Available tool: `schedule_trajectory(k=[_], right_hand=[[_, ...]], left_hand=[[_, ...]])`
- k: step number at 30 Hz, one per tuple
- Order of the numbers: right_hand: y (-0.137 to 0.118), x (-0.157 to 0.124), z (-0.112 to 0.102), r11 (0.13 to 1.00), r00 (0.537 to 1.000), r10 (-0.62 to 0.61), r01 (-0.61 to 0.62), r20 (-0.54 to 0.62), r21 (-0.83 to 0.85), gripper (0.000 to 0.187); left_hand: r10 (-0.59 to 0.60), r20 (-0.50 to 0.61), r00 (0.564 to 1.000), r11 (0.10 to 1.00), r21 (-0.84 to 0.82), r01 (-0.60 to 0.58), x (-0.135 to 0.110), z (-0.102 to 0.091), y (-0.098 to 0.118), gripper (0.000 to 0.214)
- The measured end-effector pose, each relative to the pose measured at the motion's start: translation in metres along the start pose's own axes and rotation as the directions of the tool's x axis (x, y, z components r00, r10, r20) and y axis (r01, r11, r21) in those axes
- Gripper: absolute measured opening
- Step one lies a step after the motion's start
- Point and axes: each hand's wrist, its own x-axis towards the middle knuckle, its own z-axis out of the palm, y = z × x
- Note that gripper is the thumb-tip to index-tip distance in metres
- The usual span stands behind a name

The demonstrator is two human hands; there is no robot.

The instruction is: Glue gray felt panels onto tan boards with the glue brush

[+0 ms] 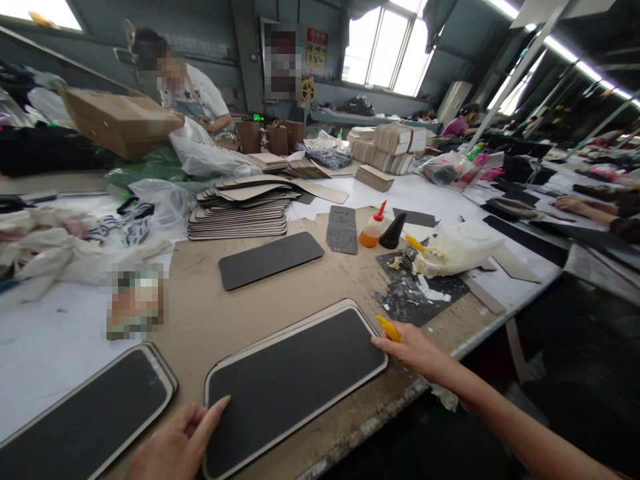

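A dark rounded board (295,380) with a pale border lies in front of me, with another pale-edged board just under it. At its near left end my left hand (173,440) grips the edge, thumb on top; the other fingers are partly hidden. My right hand (413,347) is closed around a tool with a yellow handle (389,329), its working end hidden, and the fingertips touch the board's right corner. Left of my left hand rests a stack of similar dark boards (95,413). Beyond the middle board, a single dark panel (271,260) lies flat.
A glue-smeared dark sheet (425,300) carries a white plastic container (460,247) with another yellow handle. Near it stand an orange-filled squeeze bottle (371,230) and a black cone (393,231). Stacked boards (237,220) sit farther back. A co-worker (200,93) stands across the table.
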Motion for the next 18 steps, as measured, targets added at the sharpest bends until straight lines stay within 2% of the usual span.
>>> schedule_trajectory(k=[4,9,14,18], right_hand=[[0.007,-0.001,0.014,0.998,0.998,0.048,-0.050,0.047,0.041,0.027],[0.007,-0.001,0.017,0.997,0.997,0.066,-0.067,0.027,0.041,0.025],[0.008,0.002,0.017,0.998,0.998,0.062,-0.061,0.026,-0.014,0.027],[0.016,0.002,0.019,0.990,1.000,-0.022,0.019,-0.020,-0.139,0.031]], left_hand=[[-0.070,0.089,0.994,0.997,0.047,0.066,-0.001,-0.004,-0.001,0.040],[-0.069,0.136,0.988,0.998,0.014,0.067,-0.002,-0.002,-0.001,0.044],[-0.067,0.094,0.993,0.998,0.007,0.067,-0.001,0.001,0.002,0.042],[-0.047,-0.061,0.997,0.999,-0.014,0.047,-0.008,-0.002,0.006,0.037]])
